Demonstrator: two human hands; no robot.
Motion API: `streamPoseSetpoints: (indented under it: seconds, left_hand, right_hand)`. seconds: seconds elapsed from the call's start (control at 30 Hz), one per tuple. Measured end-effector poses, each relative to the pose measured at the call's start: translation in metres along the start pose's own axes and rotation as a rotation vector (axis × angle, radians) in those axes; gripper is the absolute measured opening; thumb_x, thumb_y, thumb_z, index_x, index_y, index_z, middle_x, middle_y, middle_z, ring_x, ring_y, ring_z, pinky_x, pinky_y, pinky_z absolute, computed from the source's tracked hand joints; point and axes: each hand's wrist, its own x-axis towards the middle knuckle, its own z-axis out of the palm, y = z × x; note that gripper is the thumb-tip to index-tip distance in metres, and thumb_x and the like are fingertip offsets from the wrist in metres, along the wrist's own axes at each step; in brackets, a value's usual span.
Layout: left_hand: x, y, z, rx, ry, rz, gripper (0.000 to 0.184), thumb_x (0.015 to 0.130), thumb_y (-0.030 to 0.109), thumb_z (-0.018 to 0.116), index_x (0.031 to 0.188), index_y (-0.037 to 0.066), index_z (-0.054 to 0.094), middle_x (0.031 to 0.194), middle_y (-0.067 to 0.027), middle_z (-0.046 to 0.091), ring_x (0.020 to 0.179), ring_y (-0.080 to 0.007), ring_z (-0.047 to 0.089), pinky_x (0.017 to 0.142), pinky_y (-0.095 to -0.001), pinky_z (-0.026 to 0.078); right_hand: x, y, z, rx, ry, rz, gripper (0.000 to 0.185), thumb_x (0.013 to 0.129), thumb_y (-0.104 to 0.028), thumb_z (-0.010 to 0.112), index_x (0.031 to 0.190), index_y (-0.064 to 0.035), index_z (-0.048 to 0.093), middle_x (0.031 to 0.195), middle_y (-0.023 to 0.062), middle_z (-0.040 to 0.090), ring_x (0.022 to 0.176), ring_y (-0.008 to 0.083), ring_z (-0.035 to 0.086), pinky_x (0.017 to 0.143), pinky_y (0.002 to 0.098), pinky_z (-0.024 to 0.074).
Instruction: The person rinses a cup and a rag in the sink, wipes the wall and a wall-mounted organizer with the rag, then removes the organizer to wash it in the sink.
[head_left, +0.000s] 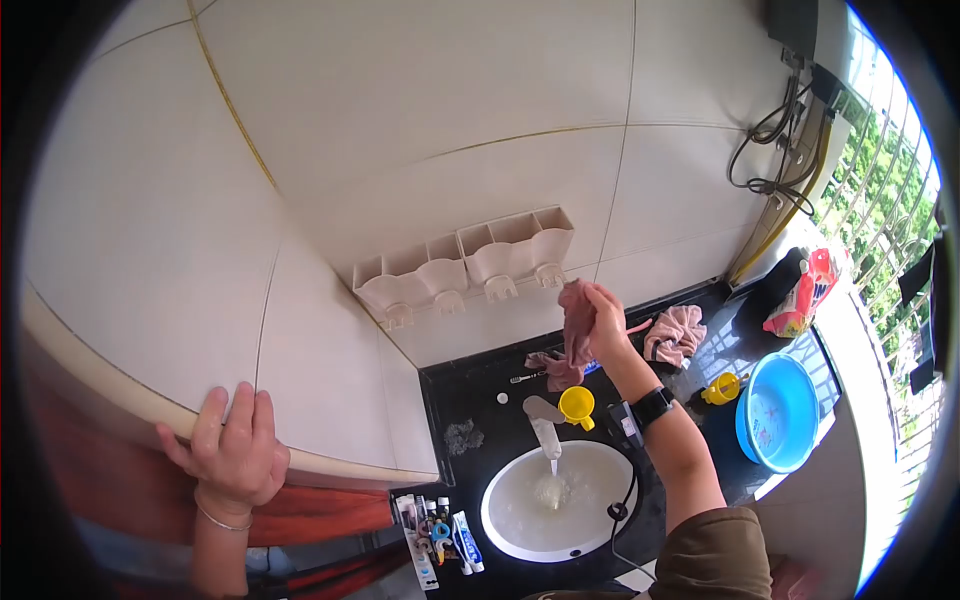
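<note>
My right hand (606,325) is closed on a mauve cloth (577,325), held up near the wall just below the right end of a white wall-mounted holder (430,285) with hooks along its bottom. Another bit of mauve cloth (560,373) lies on the black counter beneath; I cannot tell whether the two are joined. My left hand (230,445) rests with fingers stretched out on the tiled wall's edge (330,465) at the left, holding nothing. Water runs from the faucet (545,425) into the white sink (500,535).
A yellow cup (577,405) stands by the faucet, another yellow cup (722,388) beside a blue basin (752,440). A pink cloth (676,335) lies at the back. Toothpaste tubes (466,543) are left of the sink. A red-and-white bag (805,295) sits near the barred window.
</note>
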Motion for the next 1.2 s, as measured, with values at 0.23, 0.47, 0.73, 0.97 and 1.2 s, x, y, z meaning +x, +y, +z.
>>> streamPoseSetpoints:
  seconds: [0.23, 0.47, 0.73, 0.97, 1.2]
  left_hand:
    - [0.001, 0.0, -0.001, 0.006, 0.009, -0.002, 0.036, 0.078, 0.024, 0.042, 0.095, 0.006, 0.068, 0.112, -0.0062, 0.06, 0.115, -0.0262, 0.046, 0.11, -0.0558, 0.003]
    - [-0.001, -0.001, -0.002, -0.005, -0.005, 0.009, 0.036, 0.077, 0.023, 0.042, 0.096, 0.005, 0.068, 0.113, -0.0072, 0.059, 0.116, -0.0268, 0.046, 0.11, -0.0556, 0.003]
    - [0.002, -0.001, 0.002, 0.019, 0.02, 0.014, 0.035, 0.073, 0.02, 0.041, 0.09, 0.004, 0.068, 0.108, -0.0079, 0.061, 0.111, -0.0265, 0.049, 0.11, -0.0567, 0.004]
    - [0.001, -0.001, 0.001, 0.018, 0.002, 0.024, 0.037, 0.076, 0.021, 0.041, 0.096, 0.004, 0.067, 0.111, -0.008, 0.06, 0.114, -0.0283, 0.047, 0.11, -0.0569, 0.005]
    - [0.0, 0.0, 0.0, 0.007, -0.02, 0.005, 0.037, 0.078, 0.022, 0.043, 0.099, 0.003, 0.067, 0.113, -0.0074, 0.06, 0.117, -0.0279, 0.045, 0.11, -0.0554, 0.002]
  right_hand:
    - [-0.002, -0.098, 0.071, 0.069, -0.343, -0.359, 0.012, 0.093, -0.003, 0.044, 0.098, -0.0034, 0.055, 0.099, 0.0083, 0.057, 0.092, 0.0159, 0.056, 0.072, 0.0338, 0.0517]
    - [0.059, -0.106, 0.215, -1.354, -0.308, -1.684, 0.032, 0.082, -0.009, 0.055, 0.113, -0.0159, 0.061, 0.115, 0.0052, 0.059, 0.113, 0.0252, 0.05, 0.103, 0.0498, 0.0294]
    - [0.112, -0.13, 0.087, -1.469, -0.328, -1.053, 0.035, 0.087, -0.037, 0.051, 0.111, -0.0122, 0.057, 0.102, 0.013, 0.059, 0.105, 0.0262, 0.053, 0.097, 0.0457, 0.0338]
    - [0.171, -0.023, 0.013, -1.047, 0.607, -0.884, 0.074, 0.094, -0.04, 0.041, 0.146, -0.0076, 0.001, 0.145, 0.0331, 0.004, 0.135, 0.0489, 0.006, 0.106, 0.0518, 0.0209]
    - [0.082, -0.062, 0.069, -1.053, 0.177, -0.363, 0.043, 0.089, -0.029, 0.053, 0.121, -0.0028, 0.043, 0.115, 0.0237, 0.054, 0.104, 0.0401, 0.053, 0.086, 0.0437, 0.0425]
